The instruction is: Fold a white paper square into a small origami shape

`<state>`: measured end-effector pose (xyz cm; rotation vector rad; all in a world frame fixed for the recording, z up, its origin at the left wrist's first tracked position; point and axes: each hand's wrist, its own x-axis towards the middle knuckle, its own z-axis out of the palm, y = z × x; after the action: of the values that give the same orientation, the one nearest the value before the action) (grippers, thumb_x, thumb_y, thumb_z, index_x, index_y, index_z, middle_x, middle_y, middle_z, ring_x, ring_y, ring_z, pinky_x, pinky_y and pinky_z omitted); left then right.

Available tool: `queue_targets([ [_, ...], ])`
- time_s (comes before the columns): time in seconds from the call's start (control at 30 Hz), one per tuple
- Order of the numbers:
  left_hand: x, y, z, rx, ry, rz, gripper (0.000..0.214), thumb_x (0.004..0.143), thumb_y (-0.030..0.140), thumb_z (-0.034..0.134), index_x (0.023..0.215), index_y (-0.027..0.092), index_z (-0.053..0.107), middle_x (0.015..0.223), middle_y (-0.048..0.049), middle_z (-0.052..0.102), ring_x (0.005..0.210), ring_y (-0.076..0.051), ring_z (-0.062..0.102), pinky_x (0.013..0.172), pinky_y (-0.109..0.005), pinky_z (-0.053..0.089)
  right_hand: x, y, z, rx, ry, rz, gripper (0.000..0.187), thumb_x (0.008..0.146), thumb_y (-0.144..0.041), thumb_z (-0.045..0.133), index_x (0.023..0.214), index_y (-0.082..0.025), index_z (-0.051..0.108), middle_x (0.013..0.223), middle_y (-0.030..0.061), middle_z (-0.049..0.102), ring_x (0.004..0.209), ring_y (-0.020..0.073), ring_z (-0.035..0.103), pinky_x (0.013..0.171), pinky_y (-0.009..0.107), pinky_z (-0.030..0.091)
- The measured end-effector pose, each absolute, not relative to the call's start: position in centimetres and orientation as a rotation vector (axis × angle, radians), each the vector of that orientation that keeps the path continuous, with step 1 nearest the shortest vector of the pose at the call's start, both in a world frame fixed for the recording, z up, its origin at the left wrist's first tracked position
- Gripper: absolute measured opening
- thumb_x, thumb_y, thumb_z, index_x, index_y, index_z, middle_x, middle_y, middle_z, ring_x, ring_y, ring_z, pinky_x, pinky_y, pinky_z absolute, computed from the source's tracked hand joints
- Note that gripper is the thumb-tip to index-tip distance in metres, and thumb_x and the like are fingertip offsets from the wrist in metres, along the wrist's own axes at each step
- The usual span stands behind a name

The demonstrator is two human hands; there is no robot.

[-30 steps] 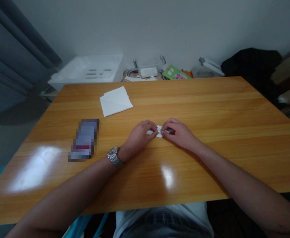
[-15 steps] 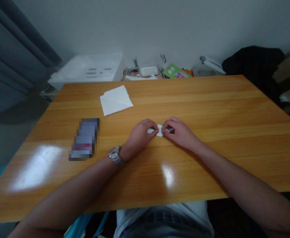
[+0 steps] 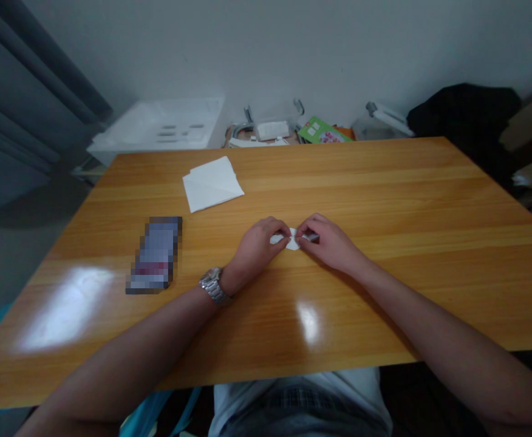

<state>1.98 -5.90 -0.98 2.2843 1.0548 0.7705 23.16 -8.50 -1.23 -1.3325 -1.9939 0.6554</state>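
Note:
A small folded piece of white paper [image 3: 292,241] lies on the wooden table [image 3: 384,200] near its middle. My left hand [image 3: 255,249], with a metal wristwatch [image 3: 212,285] on the wrist, pinches the paper's left side. My right hand [image 3: 328,244] pinches its right side. Both sets of fingertips meet over the paper and hide most of it. The paper rests on or just above the tabletop; which one I cannot tell.
A stack of white paper sheets [image 3: 212,184] lies at the back left of the table. A blurred-out phone [image 3: 155,255] lies to the left of my hands. Behind the table stand a white box [image 3: 156,130], clutter on the floor [image 3: 288,130] and a dark bag [image 3: 461,115].
Both hands stay pinched on the small paper, with only tiny finger shifts. The view has tilted slightly.

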Motion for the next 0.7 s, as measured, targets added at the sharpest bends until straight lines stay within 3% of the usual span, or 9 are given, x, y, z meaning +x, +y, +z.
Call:
queue_targets([
  [0.17, 1.8, -6.1, -1.2, 2.328, 1.029, 0.762, 0.012, 0.095, 0.022, 0.066, 0.105, 0.020, 0.072, 0.105, -0.0041, 0.072, 0.099, -0.020, 0.066, 0.091, -0.034, 0.052, 23.2, -8.5, -1.1, -1.320, -2.007, 0.647, 0.007, 0.089, -0.015, 0.065, 0.087, -0.020, 0.069, 0.092, 0.0049, 0.062, 0.086, 0.0193, 0.061, 0.077, 0.033, 0.048],
  [0.53, 1.7, -6.0, -1.6, 2.428, 1.032, 0.768, 0.013, 0.096, 0.024, 0.065, 0.099, 0.020, 0.077, 0.107, -0.0058, 0.070, 0.096, -0.019, 0.067, 0.091, -0.034, 0.055, 23.2, -8.8, -0.9, -1.299, -2.039, 0.602, 0.006, 0.092, -0.019, 0.065, 0.089, -0.021, 0.069, 0.093, 0.0049, 0.062, 0.088, 0.0198, 0.062, 0.078, 0.034, 0.049],
  [0.7, 1.7, -6.1, -1.5, 2.429, 1.041, 0.756, 0.012, 0.095, 0.022, 0.067, 0.100, 0.020, 0.077, 0.108, -0.0058, 0.069, 0.098, -0.019, 0.066, 0.092, -0.034, 0.055, 24.3, -8.7, -0.8, -1.117, -2.206, 0.544, 0.011, 0.096, -0.022, 0.063, 0.102, -0.022, 0.072, 0.102, 0.0083, 0.063, 0.097, 0.0222, 0.062, 0.086, 0.038, 0.052],
])
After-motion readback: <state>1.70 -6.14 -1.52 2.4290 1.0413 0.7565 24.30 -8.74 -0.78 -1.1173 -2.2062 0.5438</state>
